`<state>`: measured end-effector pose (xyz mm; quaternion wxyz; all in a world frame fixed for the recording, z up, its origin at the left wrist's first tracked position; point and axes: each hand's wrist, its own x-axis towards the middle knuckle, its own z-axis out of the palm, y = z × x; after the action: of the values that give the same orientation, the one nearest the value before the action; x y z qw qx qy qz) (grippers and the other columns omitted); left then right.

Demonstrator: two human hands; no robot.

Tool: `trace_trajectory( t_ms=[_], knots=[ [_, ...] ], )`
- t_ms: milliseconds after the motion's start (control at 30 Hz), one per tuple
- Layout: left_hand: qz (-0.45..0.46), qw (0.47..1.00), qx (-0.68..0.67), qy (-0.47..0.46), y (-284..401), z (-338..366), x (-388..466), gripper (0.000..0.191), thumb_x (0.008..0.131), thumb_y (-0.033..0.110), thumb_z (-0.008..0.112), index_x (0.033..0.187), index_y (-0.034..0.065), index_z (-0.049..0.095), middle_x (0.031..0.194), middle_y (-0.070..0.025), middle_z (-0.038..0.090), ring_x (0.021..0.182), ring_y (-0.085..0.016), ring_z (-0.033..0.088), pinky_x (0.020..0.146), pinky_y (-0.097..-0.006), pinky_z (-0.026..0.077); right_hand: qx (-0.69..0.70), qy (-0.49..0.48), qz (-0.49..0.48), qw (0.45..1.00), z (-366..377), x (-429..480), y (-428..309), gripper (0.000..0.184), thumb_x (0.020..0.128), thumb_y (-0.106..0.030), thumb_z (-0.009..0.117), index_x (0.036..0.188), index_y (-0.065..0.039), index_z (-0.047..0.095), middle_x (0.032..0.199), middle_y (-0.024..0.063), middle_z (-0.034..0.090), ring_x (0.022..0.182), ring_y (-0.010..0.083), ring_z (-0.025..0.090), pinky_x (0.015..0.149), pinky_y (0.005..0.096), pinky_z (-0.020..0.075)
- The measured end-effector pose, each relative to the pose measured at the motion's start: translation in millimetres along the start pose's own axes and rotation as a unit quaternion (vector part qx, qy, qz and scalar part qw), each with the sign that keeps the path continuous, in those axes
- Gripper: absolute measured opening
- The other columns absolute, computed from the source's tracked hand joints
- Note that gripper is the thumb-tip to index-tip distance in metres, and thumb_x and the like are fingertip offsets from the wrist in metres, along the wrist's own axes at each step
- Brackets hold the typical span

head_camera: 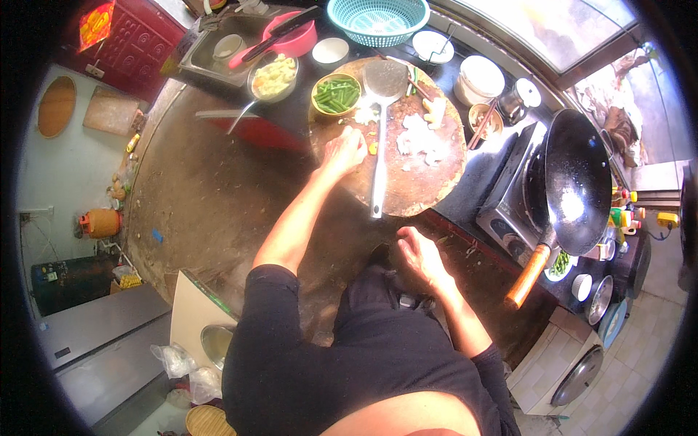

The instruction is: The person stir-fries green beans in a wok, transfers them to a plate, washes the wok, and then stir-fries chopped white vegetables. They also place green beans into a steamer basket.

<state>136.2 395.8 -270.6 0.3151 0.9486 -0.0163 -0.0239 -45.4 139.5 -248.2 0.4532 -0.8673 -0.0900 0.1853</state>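
Observation:
My left hand (344, 150) is over the left part of a round wooden chopping board (354, 188), fingers curled inward; whether anything small sits in them is hidden. Just beyond it are chopped garlic (366, 113) and a bowl of cut green beans (336, 95). A metal wok spatula (380, 147) lies across the board, its handle towards me. Right of the spatula are pale chopped pieces (419, 139) and a piece of ginger (434, 113). My right hand (419, 253) hangs in front of my body, below the board's near edge, with nothing visible in it.
A black wok (578, 180) rests tilted on the gas stove (507, 212) at right, its wooden handle jutting towards me. Behind the board stand a turquoise colander (379, 22) and a white tub (480, 79). At left are a bowl of pale chopped food (274, 79) and a sink (218, 60).

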Motion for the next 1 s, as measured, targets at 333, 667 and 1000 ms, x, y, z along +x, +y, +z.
trace_trajectory(
  t_ms=[333, 667, 1000],
  knots=[
    [-0.139, 0.889, -0.436, 0.023, -19, -12, -8, 0.021, 0.086, 0.010, 0.067, 0.101, 0.0047, 0.054, 0.073, -0.0012, 0.055, 0.057, -0.009, 0.053, 0.046, -0.0236, 0.043, 0.018, 0.124, -0.023, 0.992, 10, 104, -47, 0.018, 0.091, -0.015, 0.060, 0.108, -0.008, 0.060, 0.089, 0.0151, 0.065, 0.078, 0.0315, 0.065, 0.070, 0.0392, 0.0518],
    [-0.150, 0.830, -0.519, 0.137, -26, -58, 5, 0.019, 0.089, 0.008, 0.065, 0.098, 0.0056, 0.048, 0.073, 0.0000, 0.053, 0.052, -0.006, 0.050, 0.041, -0.0191, 0.038, -0.302, 0.111, -0.135, 0.937, 33, 228, -73, 0.007, 0.085, -0.014, 0.053, 0.086, -0.008, 0.056, 0.086, 0.0161, 0.062, 0.070, 0.0369, 0.065, 0.059, 0.0488, 0.0513],
    [-0.123, 0.929, -0.255, 0.237, -47, -60, 84, 0.019, 0.079, 0.009, 0.070, 0.090, 0.0021, 0.057, 0.080, -0.0062, 0.062, 0.073, -0.017, 0.062, 0.072, -0.0334, 0.052, -0.049, -0.006, -0.065, 0.997, -4, 252, -91, 0.022, 0.083, -0.025, 0.069, 0.080, -0.005, 0.062, 0.070, 0.0065, 0.062, 0.064, 0.0184, 0.061, 0.063, 0.0331, 0.0498]
  ],
)
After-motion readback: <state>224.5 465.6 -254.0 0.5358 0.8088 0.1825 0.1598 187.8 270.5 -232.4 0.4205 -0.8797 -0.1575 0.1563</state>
